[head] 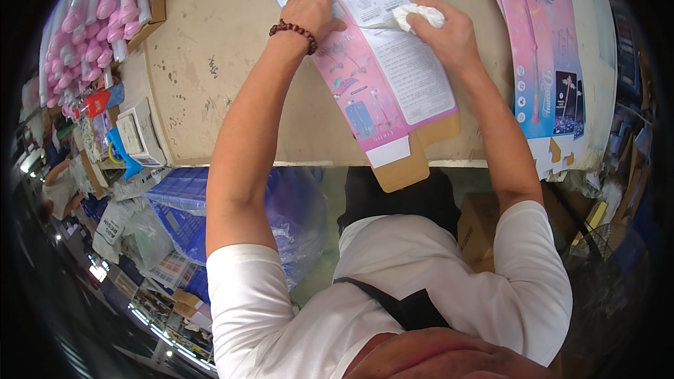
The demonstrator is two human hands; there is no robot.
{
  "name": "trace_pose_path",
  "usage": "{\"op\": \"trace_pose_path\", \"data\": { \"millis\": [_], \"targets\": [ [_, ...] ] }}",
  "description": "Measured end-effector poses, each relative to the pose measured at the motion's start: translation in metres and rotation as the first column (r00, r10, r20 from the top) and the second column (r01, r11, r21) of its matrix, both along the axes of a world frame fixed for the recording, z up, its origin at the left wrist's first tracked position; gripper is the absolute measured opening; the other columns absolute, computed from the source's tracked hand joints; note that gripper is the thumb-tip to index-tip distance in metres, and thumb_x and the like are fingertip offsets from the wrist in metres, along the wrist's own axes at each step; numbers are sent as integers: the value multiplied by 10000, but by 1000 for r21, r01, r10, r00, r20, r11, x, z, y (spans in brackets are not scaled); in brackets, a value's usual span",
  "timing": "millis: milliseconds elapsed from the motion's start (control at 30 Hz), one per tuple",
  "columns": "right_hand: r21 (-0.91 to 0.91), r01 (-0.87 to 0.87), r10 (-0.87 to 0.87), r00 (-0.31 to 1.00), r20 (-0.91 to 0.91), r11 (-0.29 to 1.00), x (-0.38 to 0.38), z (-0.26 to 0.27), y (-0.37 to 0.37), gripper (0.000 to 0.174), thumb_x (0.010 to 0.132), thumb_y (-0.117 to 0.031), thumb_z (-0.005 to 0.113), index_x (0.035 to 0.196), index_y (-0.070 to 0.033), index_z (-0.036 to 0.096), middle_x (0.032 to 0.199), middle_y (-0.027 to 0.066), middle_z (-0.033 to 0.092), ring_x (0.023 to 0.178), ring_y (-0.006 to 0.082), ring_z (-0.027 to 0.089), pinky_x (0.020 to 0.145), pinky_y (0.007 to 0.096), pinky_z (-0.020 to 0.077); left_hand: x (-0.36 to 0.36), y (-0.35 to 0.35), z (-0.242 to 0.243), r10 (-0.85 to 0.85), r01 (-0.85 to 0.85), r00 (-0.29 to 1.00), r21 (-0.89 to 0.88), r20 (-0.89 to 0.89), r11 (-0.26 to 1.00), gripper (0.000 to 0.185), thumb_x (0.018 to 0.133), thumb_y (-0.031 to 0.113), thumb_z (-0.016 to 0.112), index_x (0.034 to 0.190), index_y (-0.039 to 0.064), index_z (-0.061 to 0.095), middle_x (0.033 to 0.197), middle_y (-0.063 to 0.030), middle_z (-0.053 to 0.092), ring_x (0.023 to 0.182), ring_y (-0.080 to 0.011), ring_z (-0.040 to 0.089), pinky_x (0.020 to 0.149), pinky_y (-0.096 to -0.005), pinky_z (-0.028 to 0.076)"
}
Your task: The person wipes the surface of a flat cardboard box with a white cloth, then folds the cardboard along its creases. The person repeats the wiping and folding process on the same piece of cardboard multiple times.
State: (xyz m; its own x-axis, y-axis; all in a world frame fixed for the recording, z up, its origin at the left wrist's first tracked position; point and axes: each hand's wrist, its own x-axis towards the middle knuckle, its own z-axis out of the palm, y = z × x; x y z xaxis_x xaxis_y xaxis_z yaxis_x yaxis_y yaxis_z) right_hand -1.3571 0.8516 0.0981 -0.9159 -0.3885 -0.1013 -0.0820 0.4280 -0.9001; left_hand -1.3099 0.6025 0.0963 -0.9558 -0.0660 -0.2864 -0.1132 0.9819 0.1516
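Note:
A printed cardboard box (368,79), pink and white and seemingly flat, lies slantwise on the worktable (226,131), its brown end flaps past the front edge. My left hand (310,10), with a beaded bracelet (293,35) on its wrist, rests spread on the box's upper left part. In my right hand (447,31) is a crumpled white cloth or tissue (418,17), held over the printed white panel. A thin pointed piece reaches left from it to the fold between the panels; whether it is a blade or part of the wad, I cannot tell.
Overlapping flat printed boxes (537,63) lie at the table's right. At the upper left, pink and white toy wands (100,21) fill a carton (152,16). Beside the left edge stands a small scale (139,131); a plastic-covered blue crate (184,216) is below. Another person (62,187) is far left.

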Motion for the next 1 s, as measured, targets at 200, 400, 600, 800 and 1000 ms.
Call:
{"op": "trace_pose_path", "data": {
  "millis": [200, 400, 600, 800, 1000],
  "targets": [
    [-13, 2, -2, 1000, 29, 1000, 6, 3, 6, 360, 796, -255, 738, 1048, -2, 693, 850, 139, 723, 743, 182, 688, 694, 307, 546, -2, 1, 0, -3, 4, 999, -34, 34, 999, 571, 700, 350, 807, 1115, -11, 655, 1326, -228, 486, 1234, -382, 476, 991, -439, 477],
    [1, -6, 5, 999, 31, 1000, 10, 7, 11, 361, 801, -252, 733, 1055, 0, 690, 857, 133, 722, 748, 176, 685, 697, 306, 544, -1, 1, -2, -14, 15, 1000, -46, 21, 999, 581, 715, 356, 801, 1140, -7, 645, 1329, -233, 480, 1242, -385, 474, 993, -442, 477],
    [12, -11, 11, 1000, 24, 1000, 14, 8, 16, 366, 802, -256, 730, 1058, 2, 688, 851, 132, 721, 744, 172, 683, 693, 305, 544, -1, 1, -4, -16, 17, 1000, -44, 21, 999, 575, 723, 353, 797, 1139, -14, 645, 1328, -236, 480, 1241, -386, 475, 987, -441, 481],
    [15, -12, 11, 998, 64, 1000, 19, 7, 22, 381, 799, -267, 734, 1060, 6, 687, 838, 136, 719, 732, 166, 681, 683, 302, 542, -2, 5, 3, -5, 9, 996, -37, 91, 999, 652, 696, 372, 822, 1171, -28, 622, 1335, -240, 473, 1249, -393, 462, 988, -445, 481],
    [30, -17, 14, 998, 68, 999, 23, 5, 27, 382, 799, -265, 736, 1060, 10, 687, 841, 137, 720, 735, 166, 683, 682, 299, 541, 2, 13, 4, 6, 2, 994, -70, 113, 998, 858, 642, 421, 849, 1250, -95, 532, 1375, -259, 444, 1285, -402, 412, 1031, -438, 448]
  ]
}}
